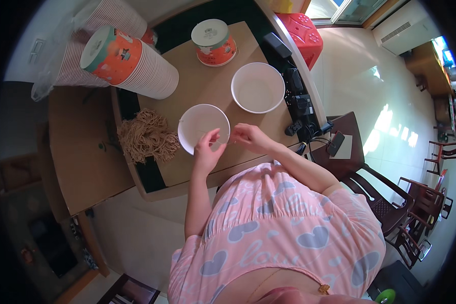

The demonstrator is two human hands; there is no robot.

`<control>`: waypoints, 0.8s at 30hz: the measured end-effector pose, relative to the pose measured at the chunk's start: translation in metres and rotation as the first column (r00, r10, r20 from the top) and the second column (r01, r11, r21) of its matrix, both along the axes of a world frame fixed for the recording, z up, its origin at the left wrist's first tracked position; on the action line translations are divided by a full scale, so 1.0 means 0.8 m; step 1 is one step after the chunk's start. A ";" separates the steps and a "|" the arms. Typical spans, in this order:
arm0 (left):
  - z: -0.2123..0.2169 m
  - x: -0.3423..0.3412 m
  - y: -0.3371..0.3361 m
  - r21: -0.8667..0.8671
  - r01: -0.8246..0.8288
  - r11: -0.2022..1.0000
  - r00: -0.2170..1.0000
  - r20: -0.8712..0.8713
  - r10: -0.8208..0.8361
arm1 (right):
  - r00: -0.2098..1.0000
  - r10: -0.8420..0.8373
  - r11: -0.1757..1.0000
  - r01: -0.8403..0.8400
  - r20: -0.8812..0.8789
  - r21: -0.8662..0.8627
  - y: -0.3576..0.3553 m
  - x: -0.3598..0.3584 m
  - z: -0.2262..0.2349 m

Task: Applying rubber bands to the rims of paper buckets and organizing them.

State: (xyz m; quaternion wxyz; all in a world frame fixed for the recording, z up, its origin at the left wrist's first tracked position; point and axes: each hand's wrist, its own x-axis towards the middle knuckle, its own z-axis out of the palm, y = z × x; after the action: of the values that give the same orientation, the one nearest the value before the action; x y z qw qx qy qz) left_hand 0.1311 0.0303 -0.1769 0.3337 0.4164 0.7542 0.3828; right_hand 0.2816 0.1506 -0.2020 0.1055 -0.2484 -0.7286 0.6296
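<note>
A white paper bowl (195, 124) stands upright near the table's front edge, its inside facing up. My left hand (206, 149) is over its near right rim, fingers bent and closed. Just beyond the rim on the right, my right hand (252, 138) has its fingertips pinched together, close to the left fingertips. A thin strand seems to run between the hands, too fine to make out. Left of the bowl lies a tangled heap of tan paper twine (148, 136). A second, open white bowl (258, 88) stands farther back on the right.
An upside-down orange-and-white paper bowl (214, 43) sits at the back. Tall nested bowl stacks (137, 63) lean at the left, some in clear plastic. Black adapters and cables (298, 96) line the right edge. A red stool (301, 38) and dark wooden chair (347, 137) stand beyond.
</note>
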 end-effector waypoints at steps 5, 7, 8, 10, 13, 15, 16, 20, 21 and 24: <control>0.018 0.000 -0.010 0.102 -0.052 0.993 0.966 -0.246 0.076 | 0.991 0.012 0.944 -0.056 -0.134 -0.325 -0.023 0.008 0.003; 0.018 0.008 -0.014 -0.011 -0.011 1.000 0.998 -0.067 0.011 | 0.991 0.083 0.953 -0.111 -0.110 -0.282 -0.030 0.007 0.014; 0.011 0.012 -0.014 -0.012 -0.015 1.000 0.998 -0.068 0.015 | 0.984 0.074 0.942 -0.121 -0.161 -0.312 -0.036 0.004 0.022; 0.006 0.020 -0.011 0.029 -0.011 1.000 0.992 0.127 0.007 | 0.976 0.060 0.931 -0.130 -0.211 -0.340 -0.039 0.002 0.025; 0.006 0.021 -0.016 0.033 -0.033 0.999 0.984 0.177 0.027 | 0.988 0.124 0.927 -0.149 -0.094 -0.343 -0.040 0.001 0.018; 0.002 0.020 -0.017 0.006 -0.035 0.999 0.978 0.208 0.033 | 0.990 0.046 0.940 -0.088 -0.131 -0.330 -0.044 -0.002 0.017; -0.001 0.020 -0.018 0.019 -0.032 0.999 0.976 0.215 0.028 | 0.990 0.047 0.940 -0.088 -0.132 -0.330 -0.048 -0.004 0.013; -0.005 0.018 -0.020 0.044 -0.020 0.999 0.979 0.204 0.011 | 0.990 -0.051 0.930 -0.001 -0.132 -0.367 -0.055 -0.009 0.007; -0.003 0.019 -0.019 0.044 -0.021 0.999 0.979 0.204 0.012 | 0.993 -0.068 0.912 0.022 -0.099 -0.409 -0.055 -0.009 0.009; -0.001 0.022 -0.018 0.097 -0.034 0.995 0.984 0.179 0.016 | 0.989 -0.120 0.854 0.057 -0.088 -0.517 -0.054 -0.010 0.006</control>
State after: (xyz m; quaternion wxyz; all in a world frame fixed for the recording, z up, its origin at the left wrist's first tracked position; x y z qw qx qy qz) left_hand 0.1487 0.0163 -0.1780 0.3736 0.3871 0.7064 0.4599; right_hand 0.2739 0.1070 -0.1968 0.1070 -0.2634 -0.5151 0.8086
